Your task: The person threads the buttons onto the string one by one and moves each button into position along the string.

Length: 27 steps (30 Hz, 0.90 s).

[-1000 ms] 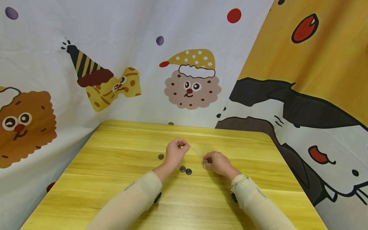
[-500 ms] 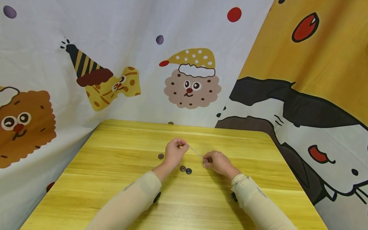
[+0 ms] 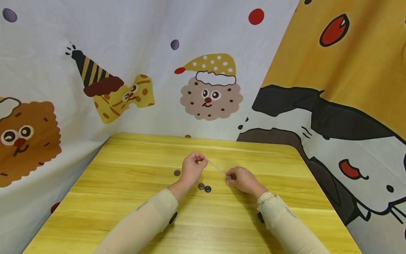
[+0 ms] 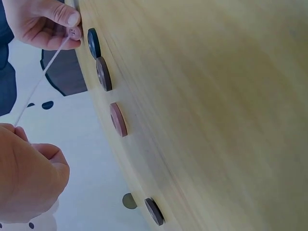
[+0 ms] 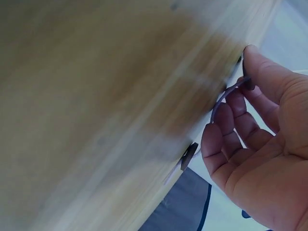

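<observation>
My left hand (image 3: 192, 168) pinches the end of a thin pale cord (image 3: 217, 167) between thumb and fingertips. The cord slopes down, stretched straight, to my right hand (image 3: 243, 180), which holds a small round button (image 4: 75, 33) at its fingertips. In the left wrist view the cord meets this button's face. A loose stretch of cord (image 5: 217, 105) curves past the right fingers in the right wrist view, and a dark button (image 5: 189, 156) shows lower down with cord beside it. Between and below the hands lie a brown button (image 3: 201, 186) and a dark blue button (image 3: 207, 189), side by side.
Left of the left hand, another brown button (image 3: 177, 173) lies on the wooden table (image 3: 133, 204). A reddish button (image 4: 118, 120) also lies there in the left wrist view. Behind the table's far edge hangs a printed cloth (image 3: 165, 116).
My right hand has shifted slightly to the right with the button. The left hand keeps its pinch on the cord, nearly unmoved, and the buttons on the table stay put.
</observation>
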{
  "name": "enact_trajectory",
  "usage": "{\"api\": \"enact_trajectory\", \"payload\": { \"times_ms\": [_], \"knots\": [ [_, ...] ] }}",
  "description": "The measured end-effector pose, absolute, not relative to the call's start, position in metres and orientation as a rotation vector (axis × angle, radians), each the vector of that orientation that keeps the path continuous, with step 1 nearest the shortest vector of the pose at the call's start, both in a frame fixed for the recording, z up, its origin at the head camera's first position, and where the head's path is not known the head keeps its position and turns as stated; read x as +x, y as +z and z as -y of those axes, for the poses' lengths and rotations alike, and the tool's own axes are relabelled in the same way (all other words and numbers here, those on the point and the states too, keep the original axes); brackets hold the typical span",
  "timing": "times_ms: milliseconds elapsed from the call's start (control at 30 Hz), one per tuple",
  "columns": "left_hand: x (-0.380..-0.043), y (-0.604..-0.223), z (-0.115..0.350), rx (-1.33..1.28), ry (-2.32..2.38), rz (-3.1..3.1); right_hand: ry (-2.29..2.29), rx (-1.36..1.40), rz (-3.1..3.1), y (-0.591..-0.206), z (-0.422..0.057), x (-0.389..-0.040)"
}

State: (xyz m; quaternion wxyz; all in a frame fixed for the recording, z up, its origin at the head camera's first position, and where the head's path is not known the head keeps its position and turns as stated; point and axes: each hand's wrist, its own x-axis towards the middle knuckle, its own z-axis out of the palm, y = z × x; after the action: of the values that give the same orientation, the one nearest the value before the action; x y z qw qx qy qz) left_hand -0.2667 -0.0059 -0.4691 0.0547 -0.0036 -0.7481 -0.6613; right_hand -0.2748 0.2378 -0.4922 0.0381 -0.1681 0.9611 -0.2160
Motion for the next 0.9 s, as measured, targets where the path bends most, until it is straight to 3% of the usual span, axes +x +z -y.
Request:
{"api": "enact_trajectory", "payload": {
  "times_ms": [533, 900],
  "knots": [
    [-0.267, -0.467, 0.006, 0.018, -2.012, 2.223, -0.722, -0.458, -2.895, -0.49, -0.256, -0.273],
    [-0.266, -0.468, 0.007, -0.002, -2.045, 2.242, -0.964, -0.22, -2.938, -0.482, -0.28, -0.28]
  ]
}}
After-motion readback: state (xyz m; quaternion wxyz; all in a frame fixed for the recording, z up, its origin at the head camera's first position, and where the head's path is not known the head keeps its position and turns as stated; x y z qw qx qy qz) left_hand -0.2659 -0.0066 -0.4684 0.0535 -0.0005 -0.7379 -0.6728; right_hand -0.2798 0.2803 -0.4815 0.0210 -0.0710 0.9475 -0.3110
